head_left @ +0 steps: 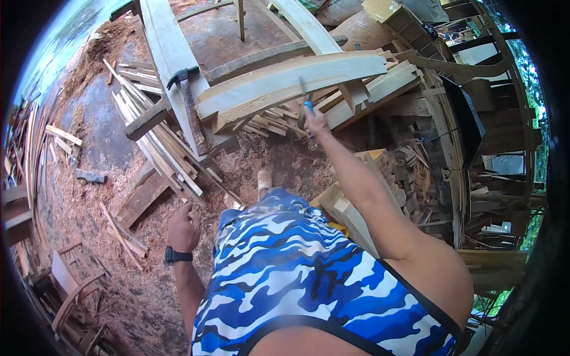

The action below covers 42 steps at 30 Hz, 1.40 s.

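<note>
My right hand [316, 123] is closed round a blue-handled tool [308, 107]. Its narrow dark blade or shaft, a little blurred, points up against the side of a long, pale, curved timber [279, 83]. I cannot tell whether the tip touches the wood. My left hand [184, 230], a dark watch on its wrist, hangs low at my left side, fingers loosely bent and nothing visible in them. A claw hammer [188, 104] lies along a pale plank [169, 44] to the left of the curved timber.
Long thin wood strips [157, 142] are heaped on the left, beside a wooden block [91, 176]. Shavings cover the floor [148, 296]. Timber offcuts [409, 172] are stacked at the right. A wooden chair [74, 285] stands at the lower left.
</note>
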Available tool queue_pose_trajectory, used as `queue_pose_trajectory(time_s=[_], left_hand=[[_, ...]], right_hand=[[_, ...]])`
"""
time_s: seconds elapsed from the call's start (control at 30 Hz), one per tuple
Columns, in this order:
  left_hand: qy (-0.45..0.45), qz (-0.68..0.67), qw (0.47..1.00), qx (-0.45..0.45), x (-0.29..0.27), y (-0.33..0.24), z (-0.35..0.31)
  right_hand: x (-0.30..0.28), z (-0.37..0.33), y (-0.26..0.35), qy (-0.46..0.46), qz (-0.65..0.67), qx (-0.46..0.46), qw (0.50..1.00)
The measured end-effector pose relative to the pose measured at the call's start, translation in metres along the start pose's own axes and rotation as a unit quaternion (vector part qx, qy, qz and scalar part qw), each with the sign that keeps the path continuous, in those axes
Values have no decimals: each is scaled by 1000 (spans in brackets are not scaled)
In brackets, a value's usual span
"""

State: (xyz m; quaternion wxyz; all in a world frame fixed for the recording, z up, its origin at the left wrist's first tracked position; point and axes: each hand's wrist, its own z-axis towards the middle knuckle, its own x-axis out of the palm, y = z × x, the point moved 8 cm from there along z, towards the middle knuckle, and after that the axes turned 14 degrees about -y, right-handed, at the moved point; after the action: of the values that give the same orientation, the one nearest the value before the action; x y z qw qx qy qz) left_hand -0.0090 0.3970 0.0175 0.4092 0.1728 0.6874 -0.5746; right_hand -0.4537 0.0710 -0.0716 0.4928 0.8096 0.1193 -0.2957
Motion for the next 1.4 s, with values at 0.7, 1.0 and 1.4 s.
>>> queue_pose_trajectory(time_s=[0.7,1.0,1.4], left_hand=[[56,-51,988,135,21,-98,30],[-68,-36,987,139,-6,-93,16],[-144,-115,974,-131,-21,37,-44]], right_hand=[[145,-185,65,145,-123,-264,946],[157,-236,81,259,-190,-271,907],[252,-282,193,449,-149,-382,794]])
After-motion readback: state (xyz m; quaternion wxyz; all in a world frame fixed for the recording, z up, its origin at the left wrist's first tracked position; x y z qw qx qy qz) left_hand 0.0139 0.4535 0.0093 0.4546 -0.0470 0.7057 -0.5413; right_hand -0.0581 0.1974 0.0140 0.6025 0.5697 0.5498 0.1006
